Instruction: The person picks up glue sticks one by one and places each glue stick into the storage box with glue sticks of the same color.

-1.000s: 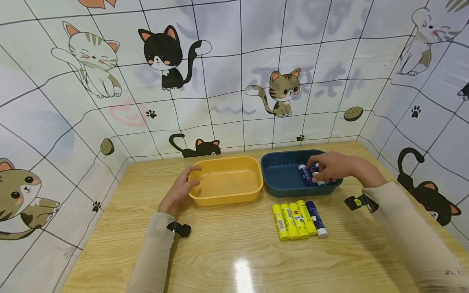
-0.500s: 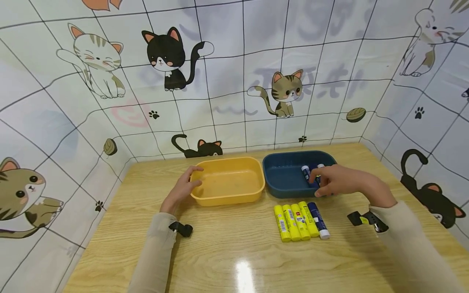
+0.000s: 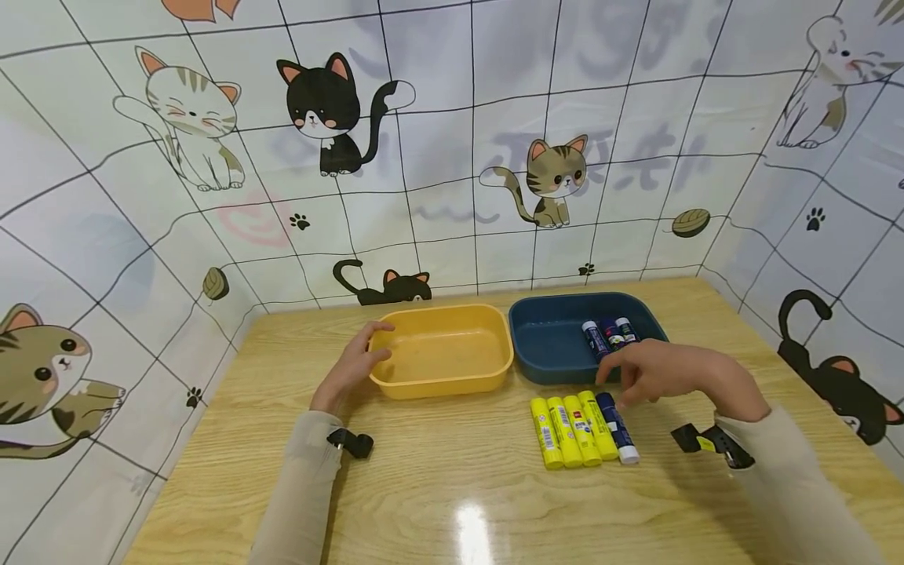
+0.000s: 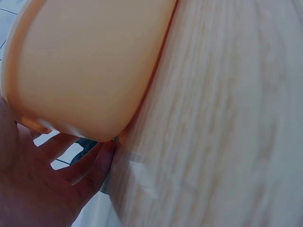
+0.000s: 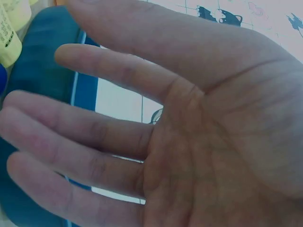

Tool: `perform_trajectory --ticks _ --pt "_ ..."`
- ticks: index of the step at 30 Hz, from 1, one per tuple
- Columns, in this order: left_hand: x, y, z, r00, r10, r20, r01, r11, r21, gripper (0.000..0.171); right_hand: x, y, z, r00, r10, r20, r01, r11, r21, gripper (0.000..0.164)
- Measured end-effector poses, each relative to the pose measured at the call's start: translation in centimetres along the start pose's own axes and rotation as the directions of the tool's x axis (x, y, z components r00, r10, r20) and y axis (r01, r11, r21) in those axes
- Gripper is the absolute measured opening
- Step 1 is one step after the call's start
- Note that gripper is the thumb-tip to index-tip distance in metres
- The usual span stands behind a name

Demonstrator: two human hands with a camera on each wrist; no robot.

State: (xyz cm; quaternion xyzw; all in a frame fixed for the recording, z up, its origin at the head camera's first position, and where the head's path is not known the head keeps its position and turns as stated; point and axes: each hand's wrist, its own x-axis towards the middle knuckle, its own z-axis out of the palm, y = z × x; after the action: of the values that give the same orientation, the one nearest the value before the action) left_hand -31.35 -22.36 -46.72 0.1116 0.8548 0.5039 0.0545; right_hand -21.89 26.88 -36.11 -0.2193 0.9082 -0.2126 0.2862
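My left hand (image 3: 351, 365) holds the left end of a yellow plastic tray (image 3: 441, 387), thumb and a finger over its rim; the left wrist view shows other fingers (image 4: 97, 165) against the end of the tray. Just in front of a dark blue tray (image 3: 558, 375), my right hand (image 3: 667, 373) hovers with loosely bent, spread fingers and holds nothing. Its fingertips are close to a navy glue stick (image 3: 617, 428) with a white cap on the table. Left of that stick lie several yellow glue sticks (image 3: 572, 431) in a row. Three dark glue sticks (image 3: 596, 340) lie inside the blue tray.
Both trays stand side by side on the wooden table (image 3: 395, 479), near a cat-printed wall covering (image 3: 438, 157) that rises behind and at both sides. The yellow tray has nothing in it. Each wrist wears a black strap.
My right hand has let go of a dark glue stick inside the blue tray and moved out over its front edge toward the navy stick. The left hand stays on the yellow tray.
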Motion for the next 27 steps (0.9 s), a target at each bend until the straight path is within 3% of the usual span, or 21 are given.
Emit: perform_trajectory --ticks 13,27 --pt "0.0 -0.2 0.1 1.000 0.010 -0.015 -0.010 1.000 0.009 0.046 0.7 0.8 1.9 0.990 0.132 0.056 -0.134 0.990 0.034 0.074" --pt "0.2 -0.4 0.2 1.000 0.010 -0.018 -0.010 1.000 0.026 0.045 1.8 1.0 2.6 0.986 0.154 0.065 -0.153 0.988 -0.025 0.077"
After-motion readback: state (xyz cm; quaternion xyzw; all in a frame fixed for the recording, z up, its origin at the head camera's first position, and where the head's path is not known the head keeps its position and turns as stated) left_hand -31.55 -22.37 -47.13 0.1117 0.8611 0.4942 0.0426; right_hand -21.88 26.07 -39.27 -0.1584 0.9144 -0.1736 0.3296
